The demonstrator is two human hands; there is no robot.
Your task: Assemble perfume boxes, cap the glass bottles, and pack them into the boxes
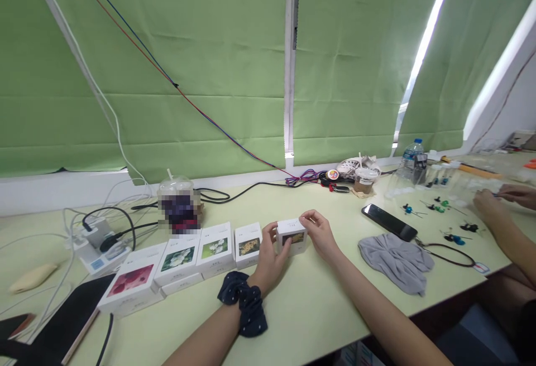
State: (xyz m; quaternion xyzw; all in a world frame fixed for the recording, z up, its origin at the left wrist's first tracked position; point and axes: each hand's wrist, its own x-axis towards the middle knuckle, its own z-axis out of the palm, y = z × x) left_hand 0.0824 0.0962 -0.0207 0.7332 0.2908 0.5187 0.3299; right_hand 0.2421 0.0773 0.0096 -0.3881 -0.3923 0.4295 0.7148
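A small white box (298,246) with a yellowish picture on its front is held upright just above or on the table. My left hand (271,260), a dark dotted scrunchie (243,302) on its wrist, grips the box from the left side with the thumb across its front. At the box's upper right corner, the fingers of my right hand (320,233) pinch the edge of the top. To the left stands a row of white picture boxes: one with yellow flowers (249,246), two with white flowers (215,247) (178,258), and one with a pink picture (132,280).
A power strip with plugs (100,243) and cables lies at left. Drink cups (365,179) stand toward the back. On the right are a black phone (388,221), a grey cloth (396,263) and small coloured parts with wires (456,239). Another person's hands (488,207) work at far right.
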